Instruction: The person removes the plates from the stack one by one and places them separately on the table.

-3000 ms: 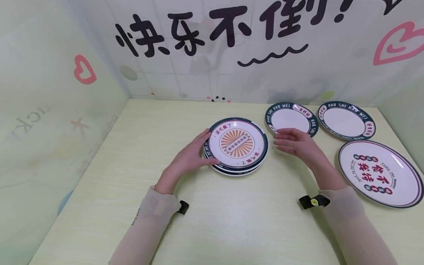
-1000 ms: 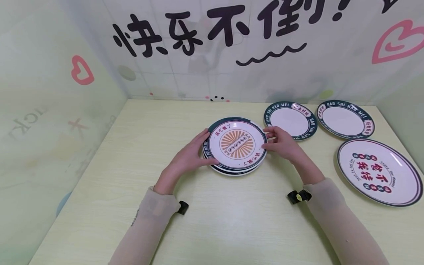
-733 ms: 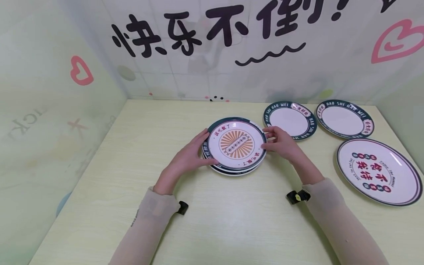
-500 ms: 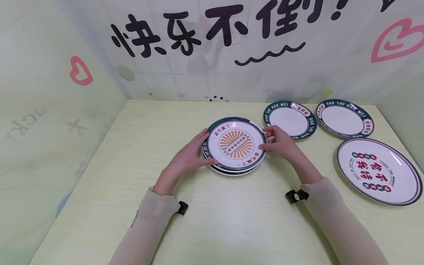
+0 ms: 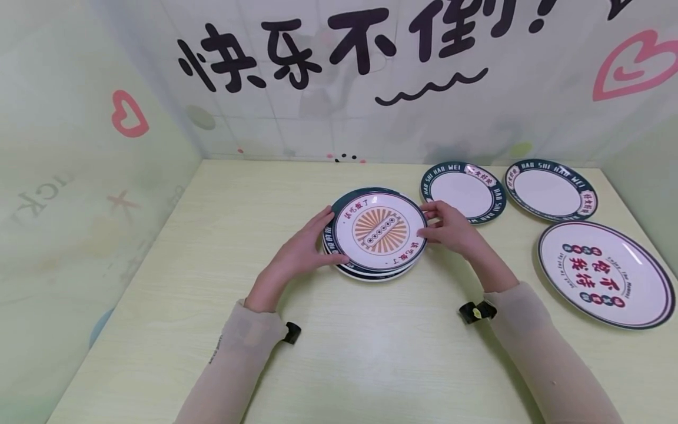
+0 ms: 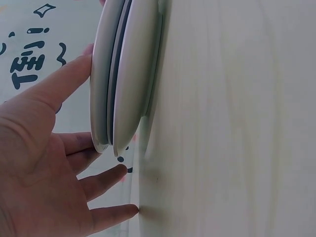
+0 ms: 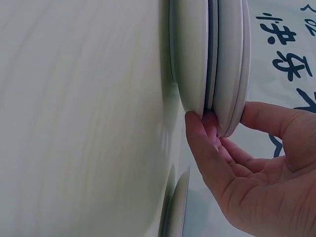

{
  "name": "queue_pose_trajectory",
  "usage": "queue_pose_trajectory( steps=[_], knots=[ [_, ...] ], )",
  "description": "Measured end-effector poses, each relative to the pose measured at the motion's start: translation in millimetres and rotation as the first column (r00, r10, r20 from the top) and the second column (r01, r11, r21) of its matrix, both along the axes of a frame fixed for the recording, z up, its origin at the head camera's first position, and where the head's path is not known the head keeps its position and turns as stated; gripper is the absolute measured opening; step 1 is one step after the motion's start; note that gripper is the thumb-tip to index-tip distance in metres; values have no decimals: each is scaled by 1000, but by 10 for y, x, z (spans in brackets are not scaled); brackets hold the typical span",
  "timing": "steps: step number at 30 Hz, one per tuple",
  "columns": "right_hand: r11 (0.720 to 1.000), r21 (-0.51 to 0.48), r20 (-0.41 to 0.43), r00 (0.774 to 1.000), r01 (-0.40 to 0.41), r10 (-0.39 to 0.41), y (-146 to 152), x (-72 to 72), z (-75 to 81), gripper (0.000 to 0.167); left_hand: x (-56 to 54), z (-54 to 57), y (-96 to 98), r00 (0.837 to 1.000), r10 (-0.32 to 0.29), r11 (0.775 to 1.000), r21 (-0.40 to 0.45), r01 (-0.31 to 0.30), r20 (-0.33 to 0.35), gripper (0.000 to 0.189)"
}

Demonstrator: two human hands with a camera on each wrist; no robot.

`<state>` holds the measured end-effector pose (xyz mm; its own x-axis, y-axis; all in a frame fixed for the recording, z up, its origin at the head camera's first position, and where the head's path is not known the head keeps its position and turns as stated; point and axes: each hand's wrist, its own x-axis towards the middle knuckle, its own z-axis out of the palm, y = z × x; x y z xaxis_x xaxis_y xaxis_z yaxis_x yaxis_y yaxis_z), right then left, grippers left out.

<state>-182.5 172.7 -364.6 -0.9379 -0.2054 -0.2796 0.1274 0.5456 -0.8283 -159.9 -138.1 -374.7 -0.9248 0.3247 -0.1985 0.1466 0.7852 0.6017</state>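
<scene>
I've R hand (image 5: 454, 231) pinching top plate (image 5: 380, 231) at its rim, L hand (image 5: 301, 252) spread, touching stack (image 6: 131, 74); prob. squaring-up step, next move likely needs gentle, level nudging.

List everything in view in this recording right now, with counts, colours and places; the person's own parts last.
Plate stack: 1, white and dark green, orange sunburst on top, between the hands; number of plates unclear, at least two.
Lettered-rim plates: 2, white with dark green rims, back right.
Large plate: 1, white, dark-edged, red characters, right side.
Table: 1, pale yellow-green, beneath the plates.
Walls: 3, pale, printed, back, left and right.
Black wrist bands: 2, at the cuffs.
Sleeves: 2, beige, both forearms.
Left hand: 1, at the stack's left edge.
Right hand: 1, pinching its right edge.
</scene>
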Motion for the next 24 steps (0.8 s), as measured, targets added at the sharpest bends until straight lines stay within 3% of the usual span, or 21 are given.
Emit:
queue_pose_trajectory(
  steps=[24],
  knots=[
    [997,-54,25,999,50,-48,110,81,37,60,24,21,-9,1000,-3,1000,8,3,0,104]
  ],
)
